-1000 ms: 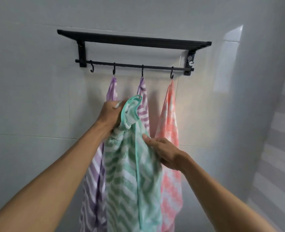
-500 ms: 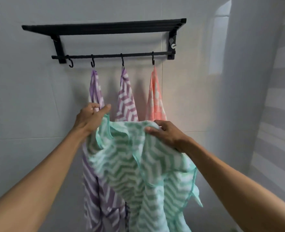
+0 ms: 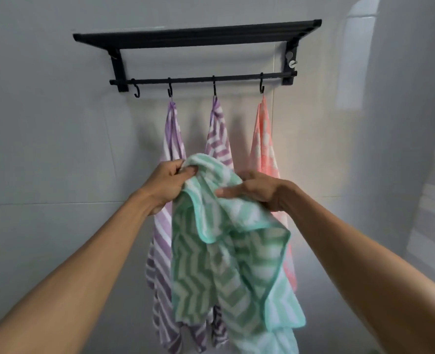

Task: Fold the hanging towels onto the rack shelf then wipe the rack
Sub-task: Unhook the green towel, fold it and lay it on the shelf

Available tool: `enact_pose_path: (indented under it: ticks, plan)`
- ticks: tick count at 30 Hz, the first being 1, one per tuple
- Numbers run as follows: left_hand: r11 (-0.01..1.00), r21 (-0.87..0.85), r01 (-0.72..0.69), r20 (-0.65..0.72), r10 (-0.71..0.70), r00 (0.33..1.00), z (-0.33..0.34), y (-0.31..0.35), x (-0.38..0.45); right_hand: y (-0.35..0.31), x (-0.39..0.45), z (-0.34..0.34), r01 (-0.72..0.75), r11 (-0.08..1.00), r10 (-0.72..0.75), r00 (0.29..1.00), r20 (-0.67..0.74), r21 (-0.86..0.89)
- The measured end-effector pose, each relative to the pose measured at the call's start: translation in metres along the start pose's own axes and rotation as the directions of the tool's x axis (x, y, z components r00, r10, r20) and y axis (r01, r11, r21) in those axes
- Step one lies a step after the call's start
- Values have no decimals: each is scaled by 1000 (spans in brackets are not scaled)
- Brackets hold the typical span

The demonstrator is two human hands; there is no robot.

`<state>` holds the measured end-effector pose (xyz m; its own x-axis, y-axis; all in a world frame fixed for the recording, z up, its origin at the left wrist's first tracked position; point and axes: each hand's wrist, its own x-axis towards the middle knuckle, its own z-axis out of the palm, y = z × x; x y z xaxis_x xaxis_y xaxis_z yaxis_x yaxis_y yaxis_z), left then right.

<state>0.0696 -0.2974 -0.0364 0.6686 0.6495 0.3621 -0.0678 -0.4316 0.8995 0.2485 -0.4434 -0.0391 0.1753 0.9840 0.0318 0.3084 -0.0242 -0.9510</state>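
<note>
**Both hands gripping the green towel below the rack**

Head view: the left hand (image 3: 169,186) has its fingers and thumb curled round a bunched upper corner of the green chevron towel (image 3: 226,272), and the right hand (image 3: 258,191) pinches the same towel just beside it, thumb stretched along the front of the cloth and the other fingers tucked behind it. The two hands are near each other, with a hump of fabric rising between them. The green towel is off the hooks, held in front of the wall below the rack, and drapes down in loose folds to the bottom edge of the frame.

Counted: four towels in all. One green, in the hands. Two purple striped ones, the left purple towel (image 3: 171,139) and the middle purple towel (image 3: 219,139), each hanging from its own hook. One pink towel (image 3: 263,146) hangs from the rightmost hook. The held towel covers the lower parts of all three.

One black wall rack (image 3: 198,37), with a flat shelf on top and a single bar (image 3: 201,79) beneath it. Four hooks on the bar: three carry towels, and the leftmost hook (image 3: 136,90) is bare. The rack is fixed to a pale tiled wall (image 3: 45,149)
</note>
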Motion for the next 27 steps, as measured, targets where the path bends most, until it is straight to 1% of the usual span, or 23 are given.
enact_pose_path:
  ticks: [2, 3, 4, 5, 6, 8, 9, 10, 11, 12, 13, 14, 15, 17, 18, 19, 20, 21, 22, 23, 25, 26, 27]
  plan:
    - [996, -87, -18, -76, 12, 997, -9, 2, -1, 14, -7, 2, -130, 989, 137, 984, 117, -66]
    - [992, -121, -30, -115, 16, 993, -16, 3, -1, 21, -9, 5, -181, 979, 194, 969, 153, -95]
    - [988, -154, -32, -147, 9, 989, -22, 2, -1, 28, -11, 7, -219, 969, 234, 960, 155, -110]
    - [983, -181, -28, -173, -4, 985, -30, 2, -1, 34, -10, 9, -227, 969, 239, 961, 137, -98]
    - [981, -194, -20, -190, -18, 982, -37, 0, -2, 37, -10, 11, -205, 978, 208, 973, 100, -43]
    - [987, -162, 17, -176, -46, 983, -53, -6, -4, 35, -6, 14, -76, 988, 78, 997, -14, 134]
    - [993, -106, 48, -136, -63, 989, -59, -8, -6, 30, -4, 16, 5, 980, 11, 997, -80, 197]
    - [996, -27, 90, -61, -92, 994, -63, -9, -9, 22, -2, 17, 78, 971, -46, 989, -140, 225]
    - [989, 63, 137, 41, -140, 989, -65, -8, -12, 14, 1, 18, 133, 967, -96, 980, -173, 218]
    - [975, 134, 180, 141, -198, 970, -63, -7, -16, 6, 4, 21, 170, 966, -136, 975, -178, 194]
    - [964, 160, 212, 206, -243, 948, -58, -5, -17, -2, 8, 23, 197, 968, -171, 972, -164, 156]
    - [963, 126, 237, 225, -260, 939, -50, -3, -18, -9, 12, 26, 213, 970, -197, 971, -139, 113]
    - [968, 56, 243, 210, -249, 945, -40, -1, -18, -16, 16, 29, 224, 972, -215, 970, -113, 74]
    - [976, -52, 212, 138, -203, 969, -24, -1, -14, -28, 20, 34, 225, 974, -224, 972, -73, 12]
    - [967, -130, 220, 119, -205, 972, -20, -2, -13, -33, 22, 35, 224, 974, -225, 973, -59, -19]
    - [941, -224, 254, 150, -224, 963, -19, -2, -13, -36, 23, 33, 233, 970, -237, 969, -62, -64]
    - [905, -295, 307, 226, -246, 942, -21, -3, -15, -38, 26, 30, 250, 959, -262, 962, -79, -135]
    - [877, -319, 360, 314, -260, 913, -23, -4, -17, -39, 27, 27, 272, 939, -298, 949, -104, -213]
    - [874, -295, 386, 372, -267, 889, -24, -6, -19, -39, 29, 24, 289, 916, -334, 933, -134, -278]
    - [887, -266, 377, 387, -260, 885, -23, -7, -21, -38, 30, 23, 299, 898, -365, 916, -168, -322]
    - [904, -281, 323, 340, -221, 914, -16, -9, -20, -34, 31, 26, 297, 881, -406, 873, -269, -368]
    - [901, -315, 297, 295, -205, 933, -10, -8, -20, -32, 32, 29, 268, 871, -424, 834, -355, -410]
    - [899, -343, 273, 242, -197, 950, -7, -8, -18, -31, 32, 34, 220, 854, -453, 758, -468, -471]
